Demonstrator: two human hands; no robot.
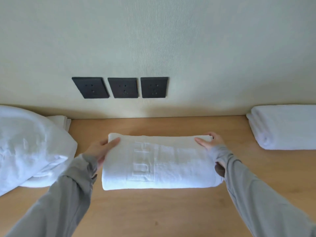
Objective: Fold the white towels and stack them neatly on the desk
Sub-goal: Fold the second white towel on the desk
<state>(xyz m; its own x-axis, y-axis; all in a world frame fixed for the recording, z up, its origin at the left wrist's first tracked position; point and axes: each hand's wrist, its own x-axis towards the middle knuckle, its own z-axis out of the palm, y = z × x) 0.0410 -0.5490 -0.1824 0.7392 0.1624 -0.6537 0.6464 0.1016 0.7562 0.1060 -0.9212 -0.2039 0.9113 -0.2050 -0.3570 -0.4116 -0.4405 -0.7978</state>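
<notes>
We have the folded white terry towel with a woven logo (159, 163) on the light wooden desk (153, 211), directly below the row of three black wall sockets (122, 87), its long side parallel to the wall. The left hand (104, 149) grips the towel's left end, thumb flat on top and fingers tucked underneath. The right hand (210, 141) grips the far right corner, thumb on top and fingers curled round the edge. We can't tell whether the towel rests fully on the desk or is just lifted. Below and right of the sockets, a finished bundle of folded white towel (283, 127) sits against the wall. Below and left of the sockets is a loose heap of unfolded white towels (30, 147). Our read: fold done, transfer to the bundle comes next. To do it well, pinch through all layers at both ends so nothing fans open, then lift level and carry low. Land it square on the bundle with edges aligned, then smooth it flat. Risk: the near layers sag open if we hold only the far edge.
</notes>
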